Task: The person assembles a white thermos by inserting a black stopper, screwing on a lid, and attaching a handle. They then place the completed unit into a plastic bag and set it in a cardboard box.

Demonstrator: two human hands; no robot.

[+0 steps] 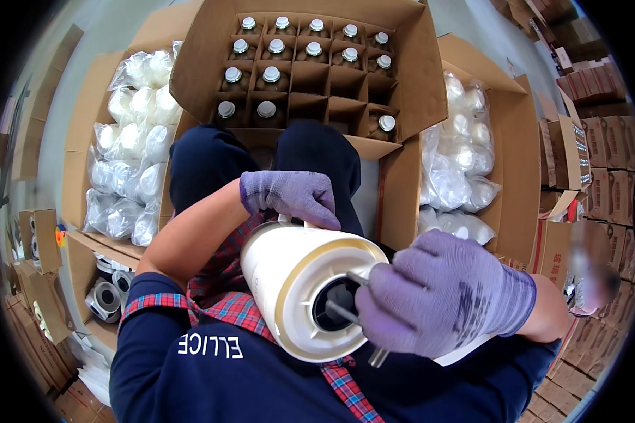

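A white jug lies tilted in my lap, its round base facing up toward me. Inside the base is a ribbed ring around a dark round opening. My left hand, in a purple knit glove, is closed around the jug's handle, which it mostly hides. In my right hand, gloved alike, is a metal tool with two prongs. Its prongs reach over the dark opening; I cannot tell whether they touch the base. The fingers cover most of the tool.
Ahead of my knees, a divided carton holds several bottles with pale caps. Cartons of bagged white parts stand to the left and right. Grey-white ring parts sit in a box at lower left. Stacked cartons line the right.
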